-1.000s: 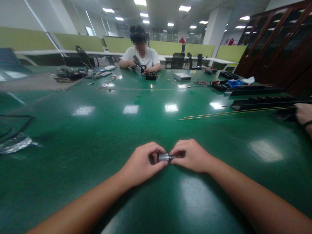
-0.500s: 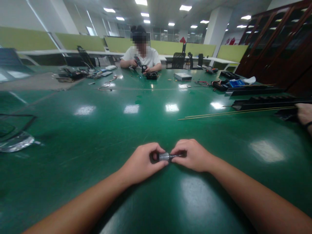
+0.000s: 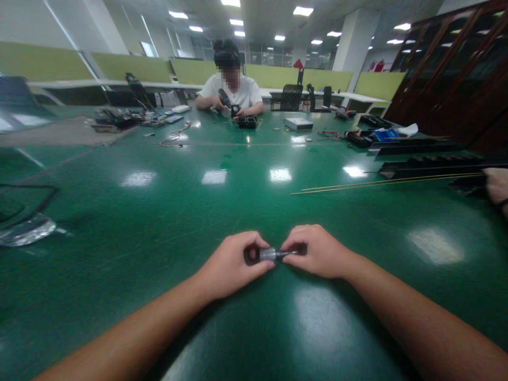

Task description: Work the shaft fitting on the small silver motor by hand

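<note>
Between my hands, just above or on the green table, is a small silver metal cylinder [image 3: 267, 254] with a narrower dark stem [image 3: 282, 254] at its right end. My left hand [image 3: 234, 262] grips the cylinder, thumb below and index finger above, its left end partly hidden by the fingers. At the stem, my right hand [image 3: 313, 251] has thumb and forefinger closed around the thin end. The piece lies roughly level, pointing left to right. Its exact kind is too small to make out.
A green glossy table [image 3: 178, 211] spreads ahead. Two thin yellowish rods [image 3: 357, 184] and black ridged strips [image 3: 428, 165] lie right, beside another person's hand [image 3: 498, 185]. Clear plastic [image 3: 27, 231] sits left. Opposite, a person [image 3: 230, 90] holds a dark tool. Electronic parts [image 3: 115, 119] are heaped back left.
My right hand has shifted very slightly to the right and up along the stem. My left hand keeps its grip on the cylinder almost unmoved.
</note>
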